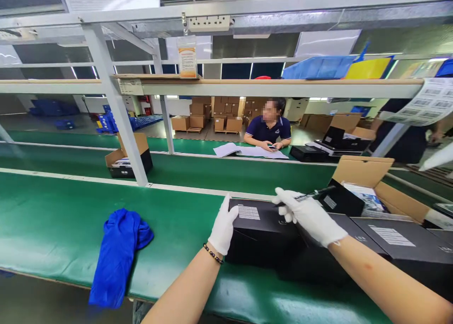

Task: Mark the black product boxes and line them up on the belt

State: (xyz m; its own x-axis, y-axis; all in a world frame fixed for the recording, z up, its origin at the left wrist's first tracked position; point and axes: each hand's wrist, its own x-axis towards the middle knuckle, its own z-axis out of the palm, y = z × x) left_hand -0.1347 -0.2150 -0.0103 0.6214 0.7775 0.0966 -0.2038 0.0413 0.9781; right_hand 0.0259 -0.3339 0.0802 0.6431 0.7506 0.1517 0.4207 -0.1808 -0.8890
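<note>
I have my left hand (223,225) against the left edge of a black box (262,246), thumb and forefinger spread; whether it grips, I cannot tell. My right hand (311,217) is closed on a pen (310,194) above the box's right end. The box sits near the white rail (198,190) at the far edge of the green surface (177,248). More black boxes (423,241) crowd my right, an open box (341,201) behind them. My widest room is leftward, up to the blue cloth (115,262) reaching the near edge.
</note>
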